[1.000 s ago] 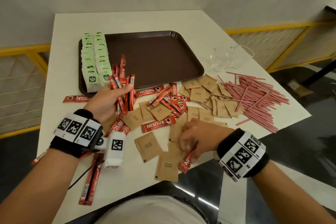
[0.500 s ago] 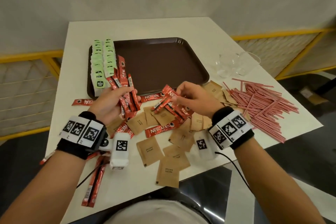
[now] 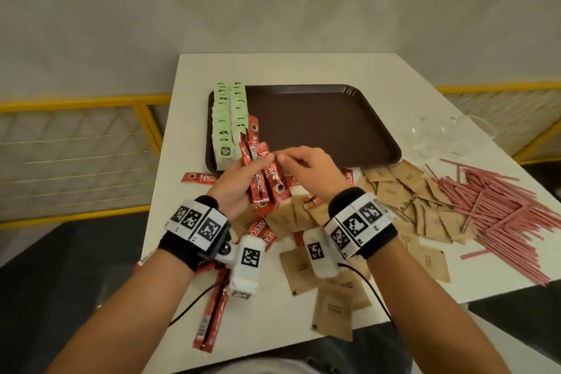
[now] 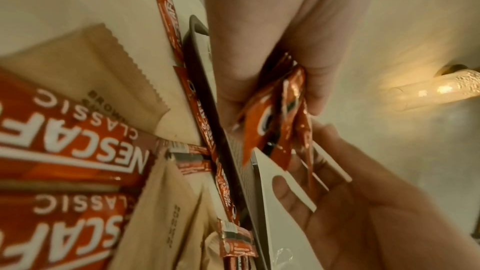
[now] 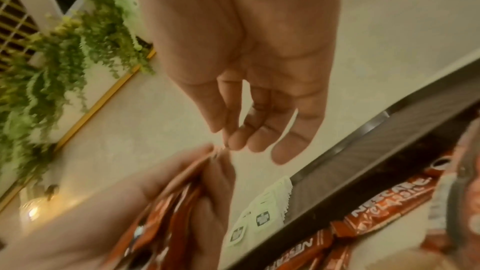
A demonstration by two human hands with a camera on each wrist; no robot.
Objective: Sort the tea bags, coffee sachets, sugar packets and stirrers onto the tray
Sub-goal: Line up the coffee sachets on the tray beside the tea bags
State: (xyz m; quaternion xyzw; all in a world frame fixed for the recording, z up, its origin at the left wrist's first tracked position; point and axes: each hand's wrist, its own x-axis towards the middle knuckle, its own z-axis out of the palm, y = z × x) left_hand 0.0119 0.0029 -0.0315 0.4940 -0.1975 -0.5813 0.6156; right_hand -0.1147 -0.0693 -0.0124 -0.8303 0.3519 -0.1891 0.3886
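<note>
Green tea bags (image 3: 229,118) stand in two rows on the brown tray's (image 3: 318,127) left side. Red coffee sachets (image 3: 261,173), brown sugar packets (image 3: 403,197) and pink stirrers (image 3: 498,206) lie scattered on the table.

A pale wall (image 3: 273,3) is rising behind a white table (image 3: 303,70). Yellow railings (image 3: 76,102) are running alongside. A lamp (image 4: 441,87) is glowing; greenery (image 5: 64,52) is hanging.
</note>
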